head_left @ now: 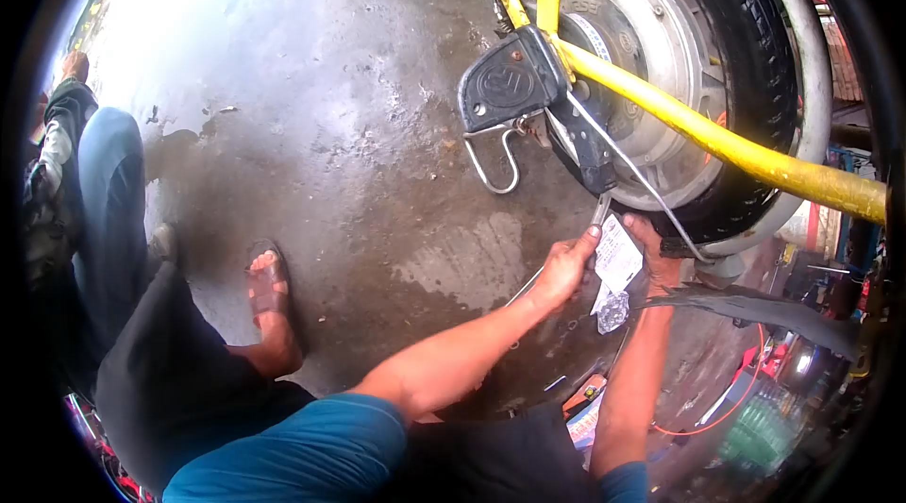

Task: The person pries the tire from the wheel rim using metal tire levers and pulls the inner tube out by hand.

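Note:
My left hand (564, 269) is closed round a slim metal tool (601, 209). Its upper end meets the bottom of a black fitting (593, 159) beside the wheel hub (642, 41), and a thin shaft shows behind the hand. My right hand (659, 253) is at the lower edge of the black tyre (755, 59); its fingers are partly hidden, so whether it grips anything cannot be made out. Between my hands is a white printed paper (618, 256) with a crumpled clear plastic wrapper (613, 312) below it.
A yellow frame tube (717, 140) crosses the wheel, with a black plastic cover (510, 83) and bent metal hook (500, 177) beside it. A dark strip (764, 305) juts over my right forearm. Green bottles (760, 427) lie lower right. Another person's leg (111, 192) is at left.

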`<control>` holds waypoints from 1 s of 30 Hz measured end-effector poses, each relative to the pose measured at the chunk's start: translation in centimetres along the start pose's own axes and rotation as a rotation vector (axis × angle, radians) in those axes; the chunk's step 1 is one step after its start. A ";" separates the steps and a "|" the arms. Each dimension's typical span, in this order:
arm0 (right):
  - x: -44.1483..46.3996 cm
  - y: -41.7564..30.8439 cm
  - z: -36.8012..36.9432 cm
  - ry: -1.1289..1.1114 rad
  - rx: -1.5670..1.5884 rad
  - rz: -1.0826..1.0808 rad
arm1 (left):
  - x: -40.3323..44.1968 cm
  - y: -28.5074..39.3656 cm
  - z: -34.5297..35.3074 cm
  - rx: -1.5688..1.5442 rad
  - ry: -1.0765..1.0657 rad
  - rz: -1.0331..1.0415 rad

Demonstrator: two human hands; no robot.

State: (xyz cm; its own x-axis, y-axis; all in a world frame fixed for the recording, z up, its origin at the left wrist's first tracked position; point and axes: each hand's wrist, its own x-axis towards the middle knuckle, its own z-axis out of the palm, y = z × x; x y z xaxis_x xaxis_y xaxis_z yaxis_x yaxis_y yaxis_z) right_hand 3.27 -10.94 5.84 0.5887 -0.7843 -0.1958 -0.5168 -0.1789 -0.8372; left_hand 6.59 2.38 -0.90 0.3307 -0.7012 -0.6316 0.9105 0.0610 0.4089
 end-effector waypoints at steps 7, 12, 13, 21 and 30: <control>-0.5 -0.7 0.9 0.015 -0.002 -0.067 | -2.9 11.3 -5.3 0.355 -0.352 -0.363; -0.4 0.4 1.0 0.021 0.059 -0.010 | -4.3 9.7 -6.7 -0.094 -0.537 -0.350; -0.5 0.2 1.0 0.019 0.042 -0.023 | -4.6 8.6 -6.7 -0.239 -0.557 -0.339; -0.5 2.0 0.5 -0.029 0.059 0.091 | -6.9 11.3 -2.5 -0.744 -0.320 -0.450; -3.1 -0.7 0.6 -0.121 0.121 0.158 | -8.5 13.1 6.8 -0.976 0.033 -0.173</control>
State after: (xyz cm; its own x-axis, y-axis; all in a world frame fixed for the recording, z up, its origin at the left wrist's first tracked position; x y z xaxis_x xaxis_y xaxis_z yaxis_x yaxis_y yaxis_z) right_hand 2.15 -8.05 6.73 0.5801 -0.7188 -0.3832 -0.5349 0.0186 -0.8447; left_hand 14.00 4.36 14.32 0.1670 -0.7366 -0.6554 0.7472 0.5283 -0.4033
